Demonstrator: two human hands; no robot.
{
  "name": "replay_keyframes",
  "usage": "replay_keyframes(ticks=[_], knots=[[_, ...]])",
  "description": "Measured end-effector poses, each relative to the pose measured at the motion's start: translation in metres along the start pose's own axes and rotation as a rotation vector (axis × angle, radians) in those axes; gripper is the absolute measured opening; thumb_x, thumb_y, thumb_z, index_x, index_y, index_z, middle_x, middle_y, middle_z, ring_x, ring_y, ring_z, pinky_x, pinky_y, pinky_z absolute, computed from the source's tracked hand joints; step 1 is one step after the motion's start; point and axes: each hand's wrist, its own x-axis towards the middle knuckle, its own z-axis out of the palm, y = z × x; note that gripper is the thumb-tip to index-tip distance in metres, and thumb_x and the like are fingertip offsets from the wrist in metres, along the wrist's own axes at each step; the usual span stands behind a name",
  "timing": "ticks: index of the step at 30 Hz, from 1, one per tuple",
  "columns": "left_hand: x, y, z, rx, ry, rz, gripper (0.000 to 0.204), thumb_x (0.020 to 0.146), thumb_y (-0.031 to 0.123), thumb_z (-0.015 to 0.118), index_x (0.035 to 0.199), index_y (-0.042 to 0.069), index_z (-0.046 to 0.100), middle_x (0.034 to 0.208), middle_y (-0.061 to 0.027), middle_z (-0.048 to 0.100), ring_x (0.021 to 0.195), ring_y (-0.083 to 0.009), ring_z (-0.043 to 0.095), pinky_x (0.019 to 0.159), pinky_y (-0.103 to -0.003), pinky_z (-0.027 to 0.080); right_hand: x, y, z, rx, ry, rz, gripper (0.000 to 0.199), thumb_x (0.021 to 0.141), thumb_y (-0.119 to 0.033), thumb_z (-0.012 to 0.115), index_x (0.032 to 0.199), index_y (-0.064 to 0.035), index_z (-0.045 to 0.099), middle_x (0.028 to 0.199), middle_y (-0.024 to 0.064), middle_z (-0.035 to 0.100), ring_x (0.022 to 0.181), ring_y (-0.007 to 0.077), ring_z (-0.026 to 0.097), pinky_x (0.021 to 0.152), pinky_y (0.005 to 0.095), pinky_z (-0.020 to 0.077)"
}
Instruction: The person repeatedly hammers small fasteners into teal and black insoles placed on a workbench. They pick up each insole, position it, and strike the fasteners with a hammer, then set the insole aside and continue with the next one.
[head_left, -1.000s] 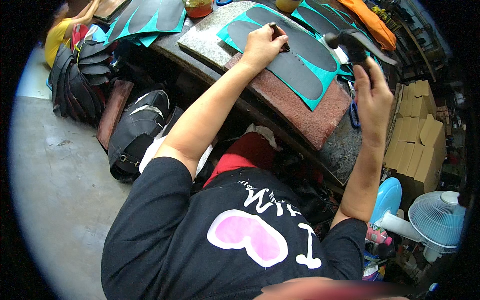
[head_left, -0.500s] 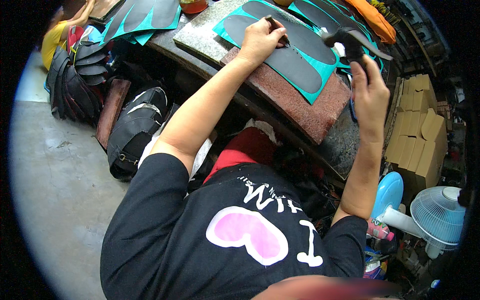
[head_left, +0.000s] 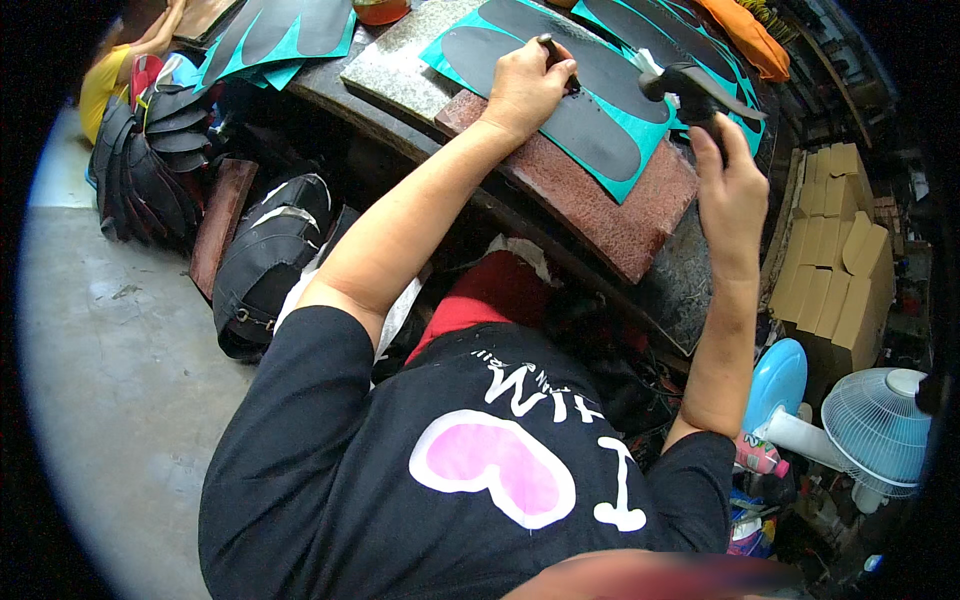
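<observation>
My left hand (head_left: 530, 92) is closed around a slim dark punch (head_left: 546, 42), held at a slant with its lower end on a teal sheet (head_left: 623, 187). Dark grey sole-shaped patches (head_left: 597, 142) cover that sheet, and small dark marks show beside the punch tip. To the right, my right hand (head_left: 733, 190) grips a hammer by its handle, most of which my fingers hide. The dark hammer head (head_left: 705, 88) is raised over the sheet's right side, apart from the punch. Beneath the sheet lie a reddish-brown stone slab (head_left: 640, 225) and a speckled pale slab (head_left: 405, 62).
More teal sheets lie at the table's far left (head_left: 290, 30) and far right. An orange cloth (head_left: 745, 38) borders the right side. Cardboard boxes (head_left: 830, 270) and a fan (head_left: 873, 430) stand right. Black bags (head_left: 275, 265) stand left, near a person in yellow (head_left: 105, 80).
The hammer and my right hand have shifted slightly left. My left hand has tipped the punch a little more upright, its lower end still on the sheet. The whole view has drifted slightly.
</observation>
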Motion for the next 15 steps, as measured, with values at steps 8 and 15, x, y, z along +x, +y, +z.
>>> replay_keyframes(ticks=[8, 15], knots=[[-0.003, 0.007, -0.001, 0.415, -0.136, 0.385, 0.014, 0.085, 0.016, 0.067, 0.089, 0.004, 0.062, 0.076, -0.0166, 0.067, 0.072, -0.0306, 0.068, 0.065, -0.036, 0.054, -0.004, -0.034, -0.028, 0.085, 0.203, -0.203, 0.029, 0.092, -0.025, 0.066, 0.114, -0.0060, 0.063, 0.083, 0.0132, 0.070, 0.073, 0.0239, 0.069, 0.065, 0.0355, 0.0532], [-0.006, 0.008, 0.007, 0.239, 0.040, 0.176, 0.012, 0.085, 0.015, 0.066, 0.088, 0.004, 0.064, 0.073, -0.0162, 0.067, 0.070, -0.0284, 0.069, 0.065, -0.036, 0.054, -0.009, -0.002, -0.002, -0.127, 0.031, -0.130, 0.032, 0.092, -0.033, 0.063, 0.113, -0.0085, 0.061, 0.089, 0.0190, 0.068, 0.081, 0.0370, 0.067, 0.065, 0.0402, 0.0525]])
